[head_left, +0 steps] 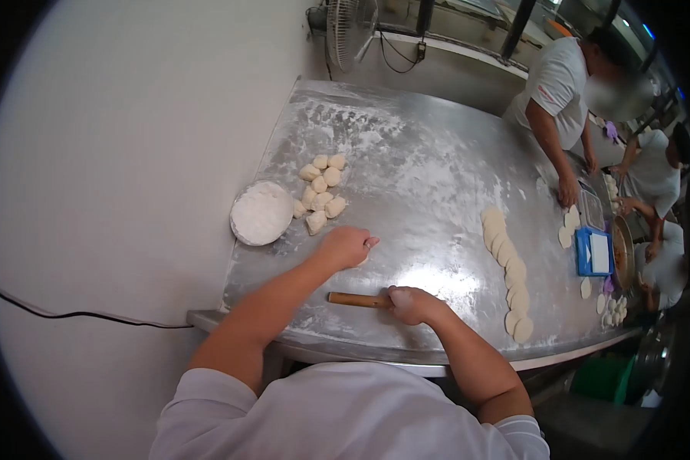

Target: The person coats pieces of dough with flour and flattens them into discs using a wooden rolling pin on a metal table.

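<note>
A short wooden rolling pin [355,300] is gripped at its right end in my right hand [412,305], just over the steel table near its front edge. My left hand [346,247] is curled and low on the table, with a pale edge of a dough piece [363,261] showing beneath it; most of that piece is hidden. Beyond this hand lies a cluster of small dough lumps [320,188]. Beside them stands a round bowl of white flour [262,213]. To the right, a long overlapping row of flat dough rounds [506,264] runs across the table.
Flour is dusted over the steel table [429,153]. A wall [130,153] borders the left side. A co-worker [556,96] leans over the far right corner, near a blue container [595,251] and a large pan [623,249]. A fan [351,31] stands behind.
</note>
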Demonstrator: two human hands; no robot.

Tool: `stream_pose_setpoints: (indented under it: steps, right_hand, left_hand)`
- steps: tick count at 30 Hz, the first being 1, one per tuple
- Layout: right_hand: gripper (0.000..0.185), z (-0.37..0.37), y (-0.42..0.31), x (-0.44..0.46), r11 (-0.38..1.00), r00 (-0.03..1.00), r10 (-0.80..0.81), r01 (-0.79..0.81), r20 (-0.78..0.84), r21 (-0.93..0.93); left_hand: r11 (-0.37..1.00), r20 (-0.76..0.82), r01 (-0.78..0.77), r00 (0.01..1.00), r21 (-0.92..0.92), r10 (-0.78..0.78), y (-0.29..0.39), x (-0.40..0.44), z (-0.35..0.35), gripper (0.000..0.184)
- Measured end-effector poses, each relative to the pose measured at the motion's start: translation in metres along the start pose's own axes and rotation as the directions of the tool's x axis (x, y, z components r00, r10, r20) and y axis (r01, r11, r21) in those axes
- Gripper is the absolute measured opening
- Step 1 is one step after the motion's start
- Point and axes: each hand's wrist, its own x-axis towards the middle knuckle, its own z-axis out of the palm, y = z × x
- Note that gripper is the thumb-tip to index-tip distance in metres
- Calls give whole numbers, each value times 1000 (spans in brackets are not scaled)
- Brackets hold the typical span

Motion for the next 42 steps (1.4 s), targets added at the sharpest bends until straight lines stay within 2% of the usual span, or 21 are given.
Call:
stream_pose_setpoints:
  steps: [2, 5, 8, 11, 14, 18, 20, 23, 24, 28, 31, 35, 36, 38, 39, 41, 42]
  right_hand:
    - [34, -1, 0, -2, 1000, 1000, -8, 8, 16, 1]
    - [35, -5, 2, -4, 1000, 1000, 15, -15, -21, 20]
    - [37, -14, 2, -6, 998, 995, 56, -56, -77, 6]
    - [39, -11, 16, -2, 993, 983, 71, -87, -171, -85]
    - [37, -19, 8, -4, 960, 966, 126, -176, -225, -217]
    - [31, -12, 19, 2, 933, 931, -39, -97, -363, -348]
    - [36, -5, 27, -6, 946, 913, -120, -14, -390, -323]
    - [52, 19, 27, -15, 954, 844, -184, 31, -504, -297]
    - [58, 25, 26, -14, 957, 811, -194, 34, -552, -287]
    - [76, 26, 20, 26, 965, 786, -84, -88, -612, -245]
    - [76, -2, 6, 68, 952, 746, -40, -174, -665, -251]
    - [73, -45, -3, 119, 975, 672, -37, -137, -740, -173]
    - [71, -47, 0, 128, 993, 648, -34, -64, -761, -99]
    - [67, -50, 4, 142, 994, 598, -31, 100, -801, 37]
    - [64, -42, 6, 131, 998, 613, -45, 66, -789, -6]
    - [58, -6, 18, 89, 995, 641, -73, -3, -764, -98]
    - [56, 8, 21, 59, 984, 697, -101, -37, -710, -175]
  left_hand:
    - [988, -79, -83, 992, 127, 93, 8, 6, 23, 44]
    - [985, -172, -85, 979, 151, 111, 13, 26, 37, 45]
    - [983, -163, -48, 984, 180, 77, 20, 26, 30, 42]
    - [994, -164, 61, 984, -90, -76, 10, 26, 28, 41]
    - [978, -134, -173, 973, 113, 188, -21, 15, 32, 39]
    - [978, 24, -5, 1000, -208, 11, -11, -24, 21, 38]
    - [945, 69, 79, 996, -319, -60, 0, -32, 23, 37]
    - [971, 271, 76, 962, -228, -12, 16, -32, 11, 39]
    - [974, 258, 79, 966, -211, -22, 15, -30, 16, 39]
    - [982, 181, 75, 983, -172, -44, 13, -29, 31, 38]
    - [985, 121, 68, 991, -159, -49, 14, -29, 31, 37]
    - [974, -29, 107, 993, -200, -115, 11, -24, 23, 36]
    - [968, -9, 130, 991, -214, -135, 6, -19, 22, 34]
    - [978, -15, 53, 998, -201, -57, -4, -14, 25, 34]
    - [981, -16, 14, 1000, -192, -18, -9, -12, 26, 34]
    - [922, 55, 69, 997, -380, -52, -15, -8, 25, 33]
    - [878, 98, 99, 993, -468, -60, -17, -5, 28, 33]
